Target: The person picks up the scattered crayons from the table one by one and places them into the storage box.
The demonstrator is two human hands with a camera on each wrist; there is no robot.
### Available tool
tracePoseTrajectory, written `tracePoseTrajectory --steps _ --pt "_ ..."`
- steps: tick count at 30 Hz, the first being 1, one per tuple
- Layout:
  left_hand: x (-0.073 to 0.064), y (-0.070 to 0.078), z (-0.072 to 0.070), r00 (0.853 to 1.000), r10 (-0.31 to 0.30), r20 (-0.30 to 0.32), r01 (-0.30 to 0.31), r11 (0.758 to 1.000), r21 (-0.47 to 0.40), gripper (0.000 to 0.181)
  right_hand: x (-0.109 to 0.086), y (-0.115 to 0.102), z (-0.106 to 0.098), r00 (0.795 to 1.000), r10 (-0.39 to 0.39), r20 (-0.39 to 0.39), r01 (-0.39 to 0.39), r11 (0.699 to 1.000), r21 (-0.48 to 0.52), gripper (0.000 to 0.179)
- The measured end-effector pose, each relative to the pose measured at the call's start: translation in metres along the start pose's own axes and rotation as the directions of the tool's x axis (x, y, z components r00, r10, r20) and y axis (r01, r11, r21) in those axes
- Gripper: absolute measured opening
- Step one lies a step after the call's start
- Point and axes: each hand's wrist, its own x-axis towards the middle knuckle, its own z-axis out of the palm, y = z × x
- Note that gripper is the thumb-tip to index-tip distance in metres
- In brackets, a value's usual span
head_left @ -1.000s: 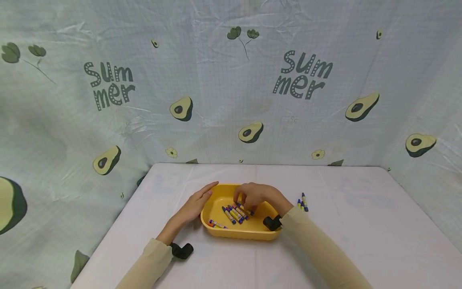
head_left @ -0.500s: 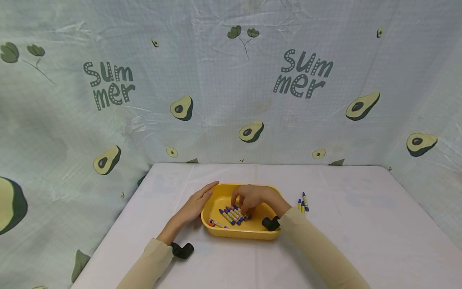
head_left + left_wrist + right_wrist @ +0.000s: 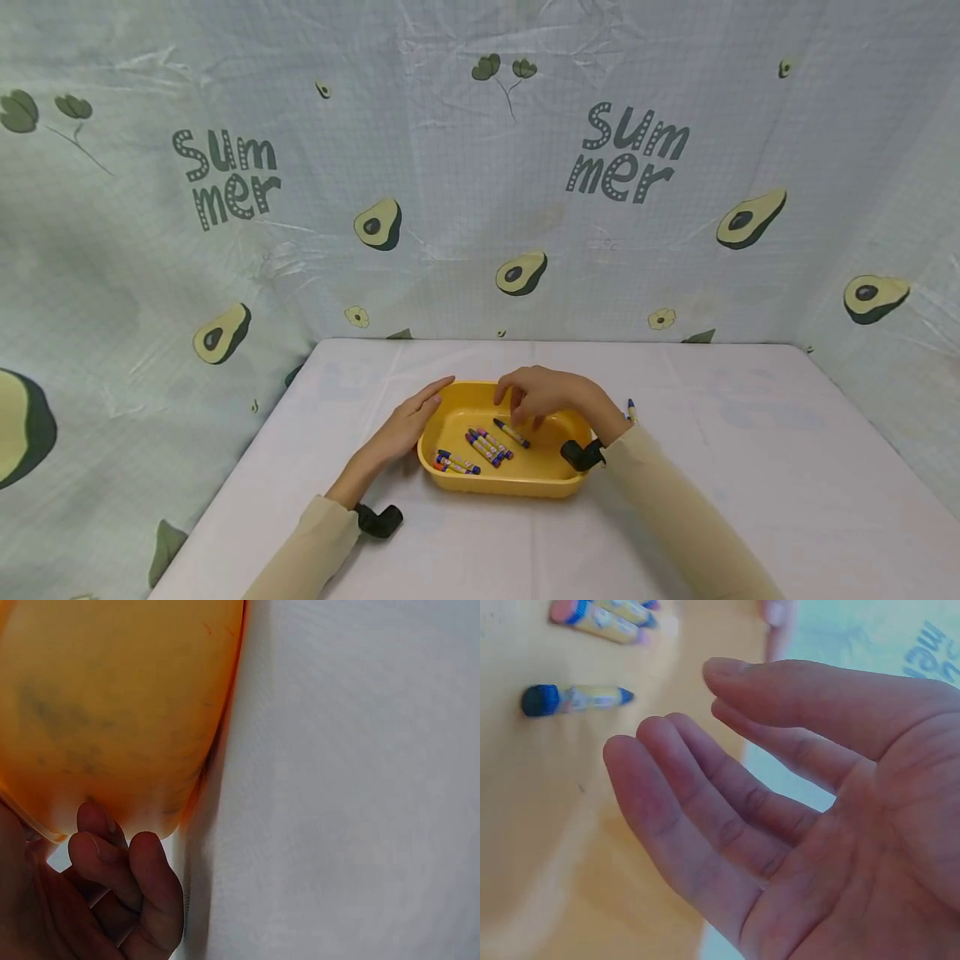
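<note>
A yellow plastic tray (image 3: pixel 510 486) sits on the table with several crayons inside. My left hand (image 3: pixel 402 429) grips its left end, thumb at the rim, curled fingers (image 3: pixel 154 892) against the outer wall in the left wrist view. Over the tray's back right part hovers my right hand (image 3: pixel 546 393); its palm is bare and its fingers are loosely bent in the right wrist view. Below it a dark-tipped crayon (image 3: pixel 512 432) lies by itself. A cluster of crayons (image 3: pixel 489 446) is near the middle, and another group (image 3: pixel 456 464) lies in the front left corner.
On the table (image 3: pixel 720 467), right of the tray, a loose crayon (image 3: pixel 632 410) shows partly behind my right wrist. A pale printed sheet (image 3: pixel 450 183) hangs behind the table. Black wrist cameras (image 3: pixel 380 521) stick out from both wrists.
One crayon has moved from the middle cluster to the front left corner, and another now lies apart. My right hand has lifted off the crayons and shifted right. The left hand stays put.
</note>
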Motion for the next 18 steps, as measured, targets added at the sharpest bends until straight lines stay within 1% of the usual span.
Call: tracePoseTrajectory --steps 4,9,14,16,18 --pt "-0.001 -0.001 0.001 1.0 0.005 -0.003 -0.005 1.0 0.001 0.048 -0.018 0.011 -0.016 0.997 -0.025 -0.073 0.025 1.0 0.011 0.035" --pt "-0.001 0.0 0.002 1.0 -0.003 -0.009 0.003 1.0 -0.005 0.047 -0.048 0.037 -0.037 0.986 -0.036 -0.161 0.041 0.999 0.028 0.036" --pt "-0.002 0.0 0.002 1.0 -0.016 -0.003 0.016 1.0 -0.017 0.047 -0.08 0.069 -0.049 0.972 0.002 -0.236 0.016 0.997 0.075 0.036" --pt "-0.002 0.0 0.001 1.0 -0.02 0.0 0.02 1.0 -0.02 0.047 -0.089 0.083 -0.05 0.965 0.033 -0.262 -0.007 0.995 0.102 0.037" --pt "-0.003 0.0 0.001 1.0 -0.011 0.003 0.011 1.0 -0.013 0.047 -0.096 0.097 -0.049 0.956 0.068 -0.286 -0.036 0.993 0.116 0.039"
